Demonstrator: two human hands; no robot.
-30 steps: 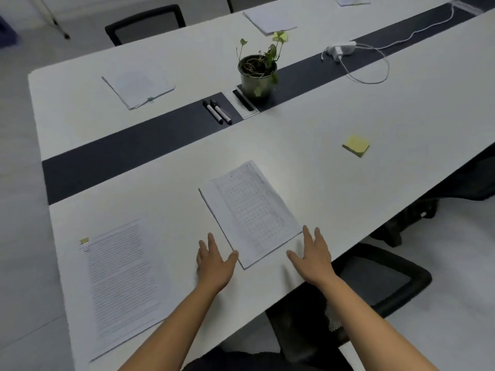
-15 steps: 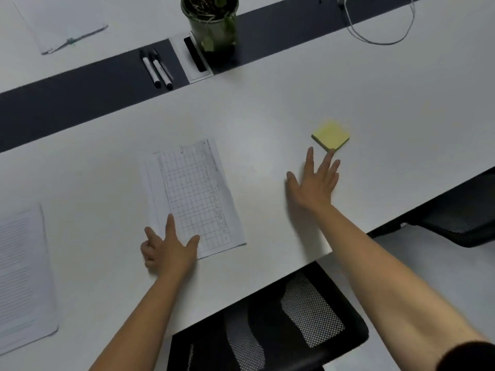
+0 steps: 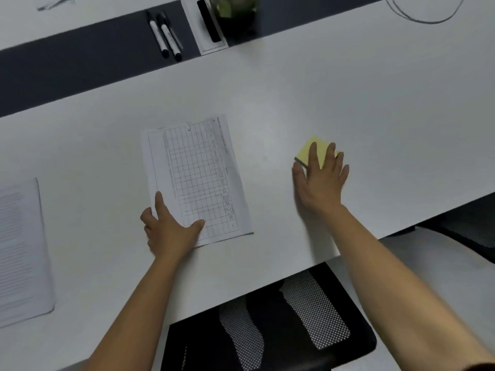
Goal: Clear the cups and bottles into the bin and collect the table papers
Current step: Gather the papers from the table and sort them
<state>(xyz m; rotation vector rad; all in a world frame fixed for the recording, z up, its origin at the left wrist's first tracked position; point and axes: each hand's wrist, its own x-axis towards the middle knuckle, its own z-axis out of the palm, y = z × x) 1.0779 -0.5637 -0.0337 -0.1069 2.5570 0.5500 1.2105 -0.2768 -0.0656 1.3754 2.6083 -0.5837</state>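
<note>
A gridded sheet of paper (image 3: pixel 197 172) lies flat on the white table (image 3: pixel 348 103). My left hand (image 3: pixel 171 228) rests on its near left corner, forefinger and thumb spread on the page. To the right, a yellow sticky-note pad (image 3: pixel 306 152) sits on the table. My right hand (image 3: pixel 320 180) lies over it with straight fingers on top of the pad. A second stack of printed pages (image 3: pixel 22 250) lies at the far left edge. No cups or bottles show.
Two markers (image 3: pixel 166 36) lie on the dark centre strip (image 3: pixel 67 65), beside a white tray holding a black eraser (image 3: pixel 210 25) and a plant pot (image 3: pixel 235 9). A cable loops at top right (image 3: pixel 423 14). Black mesh chairs (image 3: pixel 281 325) stand under the near edge.
My right hand has reached forward onto the yellow pad. My left hand has slid further onto the gridded sheet's corner. The view has moved closer and to the right.
</note>
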